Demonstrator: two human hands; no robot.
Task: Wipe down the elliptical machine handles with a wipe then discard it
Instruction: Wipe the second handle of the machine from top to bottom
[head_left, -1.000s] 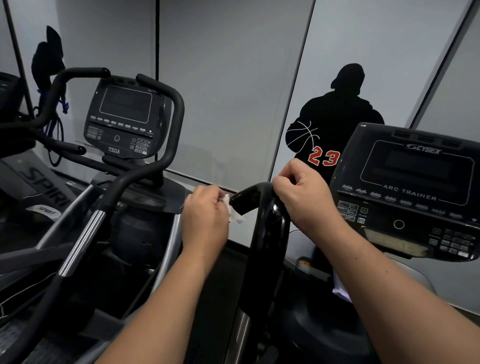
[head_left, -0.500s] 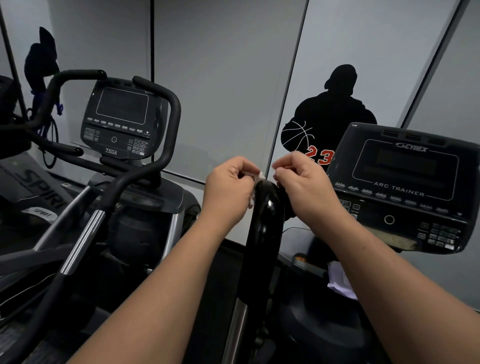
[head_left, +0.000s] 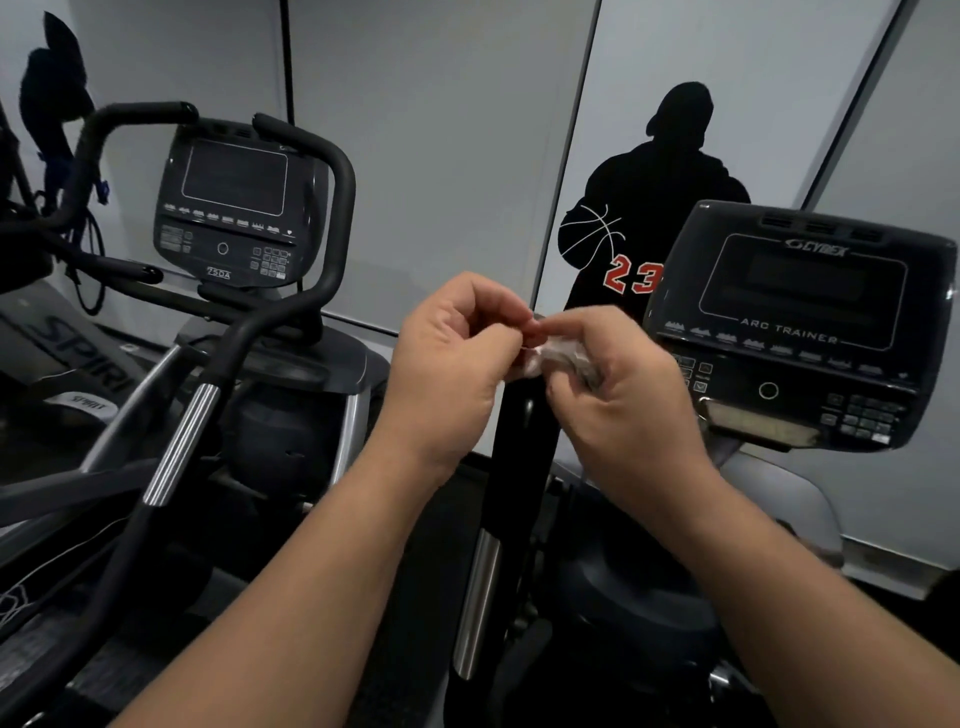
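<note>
We have both hands meeting right over the top of the black handle (head_left: 524, 441), and the wipe (head_left: 553, 358) sits bunched between them, just above the handle's upper end. Our left hand (head_left: 452, 364) has its fingers curled and pinching one edge of the wipe, while our right hand (head_left: 623, 395) is curled round the rest of it. The wipe looks small and crumpled, so we judge the main risk is that it slips out as we pass or rearrange it between hands, and drops among the machine parts below, where it would be awkward to fetch. A wad this tight would also touch only a thin strip of the handle, leaving parts unwiped. The console (head_left: 800, 322) stands just beside our right hand, so a careless swipe could press its buttons.
</note>
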